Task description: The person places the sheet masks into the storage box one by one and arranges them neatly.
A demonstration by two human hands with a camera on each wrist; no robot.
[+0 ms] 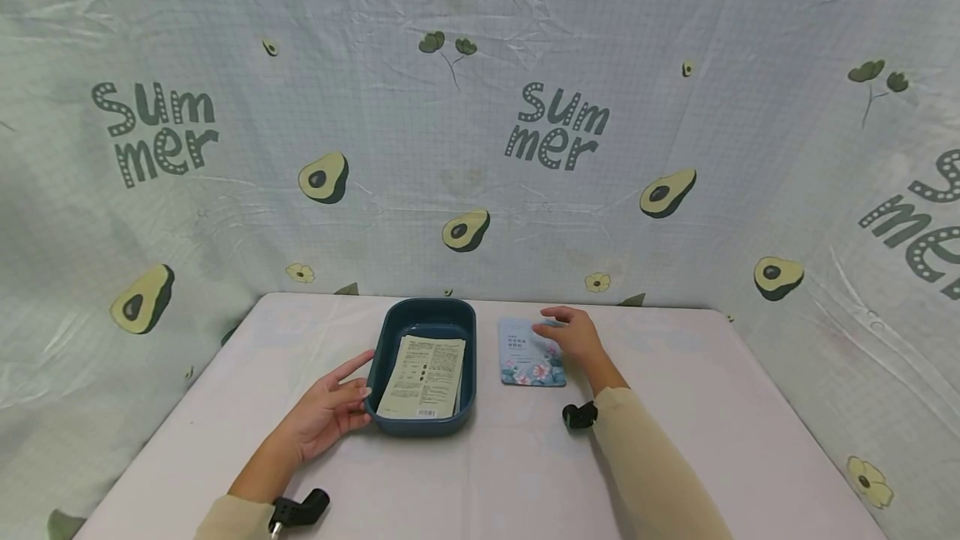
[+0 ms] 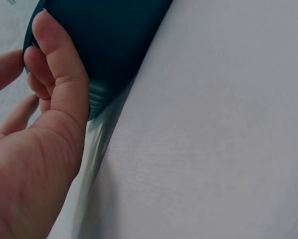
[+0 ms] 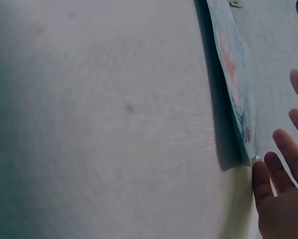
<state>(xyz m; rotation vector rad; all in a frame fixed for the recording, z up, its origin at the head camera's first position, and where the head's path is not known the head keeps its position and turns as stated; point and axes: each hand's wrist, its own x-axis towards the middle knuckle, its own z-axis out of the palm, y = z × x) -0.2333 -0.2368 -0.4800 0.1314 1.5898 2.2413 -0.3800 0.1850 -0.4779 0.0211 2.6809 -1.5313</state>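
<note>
A dark blue rectangular bin (image 1: 468,407) sits on the table, with several flat packets (image 1: 423,373) inside, their pale, text-printed side up and a barcode at the lower edge. My left hand (image 1: 330,411) is at the bin's left side, its relaxed fingers touching the outer wall and rim. The left wrist view shows that hand (image 2: 49,109) against the bin's wall (image 2: 109,40). To the right of the bin lies a light-blue packet (image 1: 528,361) with pink flowers. Over its right edge reaches my right hand (image 1: 573,336), fingers loosely extended, overlapping the packet's upper right corner.
The bin and loose packet rest on a pale tabletop (image 1: 525,473). Behind and on both sides hangs a white curtain (image 1: 390,215) printed with avocados and lettering. A black wrist camera is strapped on each arm, over beige sleeves (image 1: 645,457).
</note>
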